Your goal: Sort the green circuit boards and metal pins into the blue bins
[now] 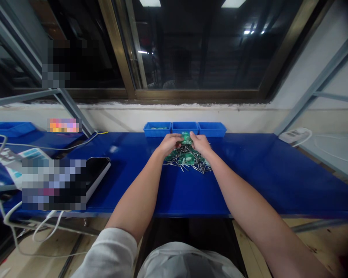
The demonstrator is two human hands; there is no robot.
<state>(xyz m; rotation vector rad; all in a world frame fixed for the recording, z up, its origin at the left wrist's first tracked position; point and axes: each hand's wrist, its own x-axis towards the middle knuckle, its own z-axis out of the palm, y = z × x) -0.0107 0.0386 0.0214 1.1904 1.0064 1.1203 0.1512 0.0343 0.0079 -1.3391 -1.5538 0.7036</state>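
Observation:
Over a pile of thin metal pins (201,166), both hands come together in the middle of the table. My left hand (171,143) has its fingers closed on the left side of a small green, see-through piece (186,136). On its right side, my right hand (201,143) grips it with the thumb up. Whether it is a bag or a stiff part I cannot tell. More green pieces (188,158) lie among the pins just below the hands. Part of the pile is hidden behind the fingers.
Three blue bins, left (157,129), middle (185,127) and right (212,130), stand behind the hands against the wall. A dark-screened device (97,170) with white cables lies at the left on the blue table (127,154). A white power strip (295,134) sits at the far right.

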